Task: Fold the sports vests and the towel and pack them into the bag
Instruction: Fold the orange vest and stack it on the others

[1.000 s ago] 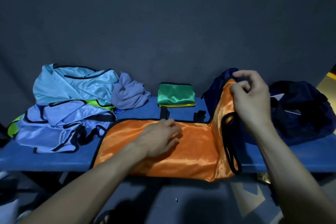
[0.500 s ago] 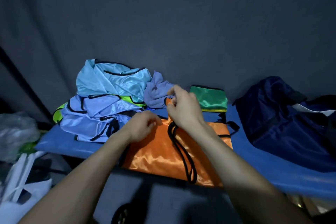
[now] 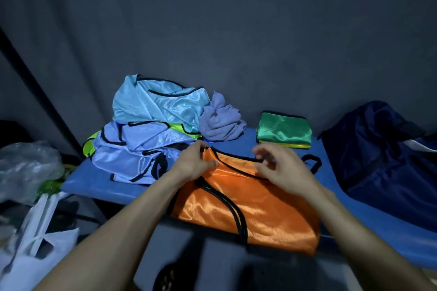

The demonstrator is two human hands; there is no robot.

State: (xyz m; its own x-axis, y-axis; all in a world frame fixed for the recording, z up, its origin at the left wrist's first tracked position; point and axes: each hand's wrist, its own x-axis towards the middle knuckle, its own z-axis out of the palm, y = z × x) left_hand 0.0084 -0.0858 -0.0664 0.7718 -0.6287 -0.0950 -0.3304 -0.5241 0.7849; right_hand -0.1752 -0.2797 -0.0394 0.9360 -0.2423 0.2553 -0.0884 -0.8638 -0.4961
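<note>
The orange sports vest [image 3: 250,205] lies half-folded on the blue surface [image 3: 369,224] in the lower centre of the frame, its long axis running from upper left to lower right, with the near edge hanging a little over the front of the surface. The left hand [image 3: 192,164] sits at the vest's upper left corner, its fingers [image 3: 201,146] curled and pinching the black-trimmed edge there. The right hand [image 3: 280,168] is over the top edge toward the right, fingers loosely bent; it is blurred, so whether it pinches the trim or only hovers just above it cannot be told. The vest lies directly under both hands and stretches away toward the lower right, so the free end sits nearer the right hand, and the next fold probably brings that end across toward the left.

The unfolded light blue vests [image 3: 151,130] are heaped at centre left, the crumpled purple towel [image 3: 221,123] touching their right side. A folded green vest [image 3: 282,129] rests just above the right hand, and the dark navy bag [image 3: 383,156] lies at the right edge, well apart from the orange vest
</note>
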